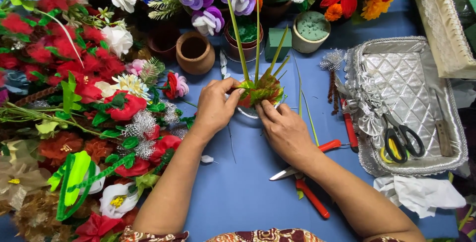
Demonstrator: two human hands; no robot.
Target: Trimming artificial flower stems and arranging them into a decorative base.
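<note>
Your left hand (214, 107) and right hand (283, 129) both pinch a leafy bunch (261, 90). It seems to sit in a clear pot (248, 111). Cutters (310, 172) lie beside your right wrist.

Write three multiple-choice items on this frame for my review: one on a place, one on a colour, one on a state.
1. Where do the black-handled scissors lie?
A. in the silver tray
B. in the clay pot
C. under the left hand

2. What colour is the table cover?
A. green
B. blue
C. white

3. What is the state of the clay pot?
A. tipped over
B. filled with flowers
C. upright and empty

Answers:
1 A, they rest on the tray's quilted lining.
2 B, blue shows around both arms.
3 C, its open mouth faces up, nothing inside.
</note>
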